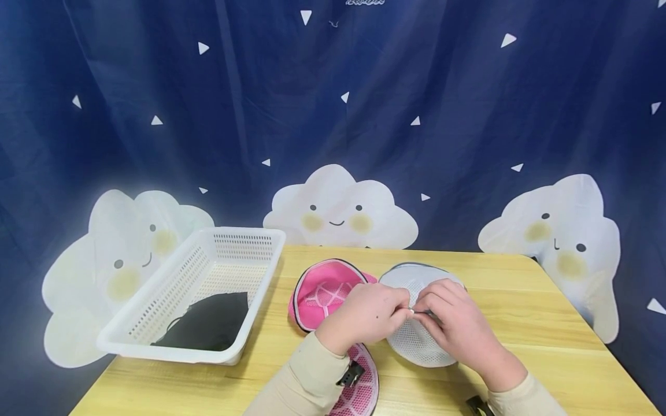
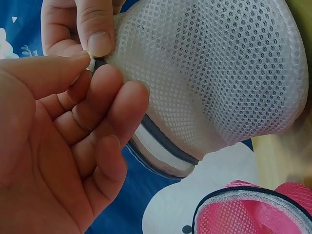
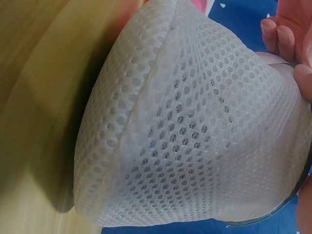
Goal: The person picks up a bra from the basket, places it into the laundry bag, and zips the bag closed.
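Note:
A white mesh laundry bag (image 1: pixel 418 346) with a dark-edged zip stands on the table before me. My left hand (image 1: pixel 372 309) pinches the zip edge between thumb and fingertips. My right hand (image 1: pixel 463 326) pinches the same edge right beside it, the two sets of fingertips meeting. The left wrist view shows the small dark and white bit of zip mostly covered by fingers, below the bag's mesh wall (image 2: pixel 224 73). In the right wrist view, the rounded mesh body (image 3: pixel 180 141) fills the middle.
A pink mesh laundry bag (image 1: pixel 304 303) lies with its mouth open left of the white one. Partly under my left forearm is a round pink mesh piece (image 1: pixel 364 390). A white plastic basket (image 1: pixel 267 254) at the left holds black cloth (image 1: pixel 215 320). A dark blue curtain (image 1: pixel 333 115) hangs behind the table.

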The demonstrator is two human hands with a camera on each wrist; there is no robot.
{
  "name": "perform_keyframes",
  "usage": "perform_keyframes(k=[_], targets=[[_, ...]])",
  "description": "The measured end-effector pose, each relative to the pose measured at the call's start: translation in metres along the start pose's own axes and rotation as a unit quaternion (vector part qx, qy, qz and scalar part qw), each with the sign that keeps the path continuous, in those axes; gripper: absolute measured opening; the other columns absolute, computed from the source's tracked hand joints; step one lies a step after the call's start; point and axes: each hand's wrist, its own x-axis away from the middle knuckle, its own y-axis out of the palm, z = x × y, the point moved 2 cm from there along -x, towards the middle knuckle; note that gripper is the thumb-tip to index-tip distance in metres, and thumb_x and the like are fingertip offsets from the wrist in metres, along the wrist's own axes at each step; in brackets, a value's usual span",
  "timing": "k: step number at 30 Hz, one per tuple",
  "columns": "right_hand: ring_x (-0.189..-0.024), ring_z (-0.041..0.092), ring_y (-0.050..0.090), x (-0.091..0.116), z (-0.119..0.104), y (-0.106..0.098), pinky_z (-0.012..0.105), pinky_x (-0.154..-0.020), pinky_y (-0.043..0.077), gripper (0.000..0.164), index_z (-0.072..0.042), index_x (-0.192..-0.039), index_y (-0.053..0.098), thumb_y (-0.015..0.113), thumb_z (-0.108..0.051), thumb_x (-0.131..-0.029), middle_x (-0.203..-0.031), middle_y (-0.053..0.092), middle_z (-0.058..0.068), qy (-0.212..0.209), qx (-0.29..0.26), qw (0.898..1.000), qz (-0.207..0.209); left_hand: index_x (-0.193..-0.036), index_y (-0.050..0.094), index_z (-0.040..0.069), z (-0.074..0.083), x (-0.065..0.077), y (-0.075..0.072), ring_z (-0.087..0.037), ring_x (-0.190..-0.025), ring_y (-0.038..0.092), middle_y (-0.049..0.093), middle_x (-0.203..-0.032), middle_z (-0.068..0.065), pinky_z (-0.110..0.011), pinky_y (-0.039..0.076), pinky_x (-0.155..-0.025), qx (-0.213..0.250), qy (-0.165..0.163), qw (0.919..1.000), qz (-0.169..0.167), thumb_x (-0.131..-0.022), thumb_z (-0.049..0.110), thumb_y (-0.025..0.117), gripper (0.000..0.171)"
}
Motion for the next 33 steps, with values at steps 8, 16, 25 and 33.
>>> perform_keyframes(k=[8,16,25,33], targets=[[-0.086,0.021,0.056,0.000,0.000,-0.001,0.035,-0.083,0.038,0.030,-0.014,-0.082,0.064,0.057,-0.033,-0.104,-0.091,0.062,-0.004,-0.003,-0.002,1.000,-0.004,-0.077,0.053,0.026,-0.002,0.000,0.001,-0.002,-0.061,0.048,0.047,-0.062,0.015,-0.024,0.037,-0.052,0.005,0.005,1.0000,0.000,-0.099,0.036,0.062,0.025],[-0.085,0.021,0.055,-0.001,0.001,-0.003,0.035,-0.083,0.038,0.029,-0.014,-0.081,0.062,0.057,-0.031,-0.104,-0.089,0.061,-0.004,-0.007,-0.005,1.000,0.000,-0.077,0.053,0.026,-0.007,0.000,0.002,-0.002,-0.060,0.048,0.047,-0.061,0.015,-0.025,0.038,-0.052,0.009,-0.003,0.9999,0.009,-0.098,0.036,0.063,0.026],[-0.083,0.020,0.055,-0.003,0.003,-0.007,0.034,-0.082,0.040,0.029,-0.013,-0.081,0.063,0.057,-0.030,-0.104,-0.088,0.061,-0.004,-0.011,-0.010,1.000,0.006,-0.079,0.054,0.025,-0.011,-0.002,-0.001,-0.004,-0.059,0.048,0.047,-0.062,0.013,-0.023,0.039,-0.052,0.016,-0.009,0.9998,-0.001,-0.100,0.037,0.062,0.025],[-0.084,0.021,0.057,-0.003,0.007,-0.012,0.034,-0.083,0.040,0.031,-0.011,-0.082,0.063,0.056,-0.031,-0.105,-0.089,0.063,-0.002,0.008,-0.005,1.000,0.005,-0.079,0.053,0.025,-0.021,0.003,-0.008,-0.006,-0.060,0.049,0.047,-0.062,0.013,-0.025,0.038,-0.053,0.008,-0.035,0.9990,0.025,-0.099,0.036,0.064,0.025]])
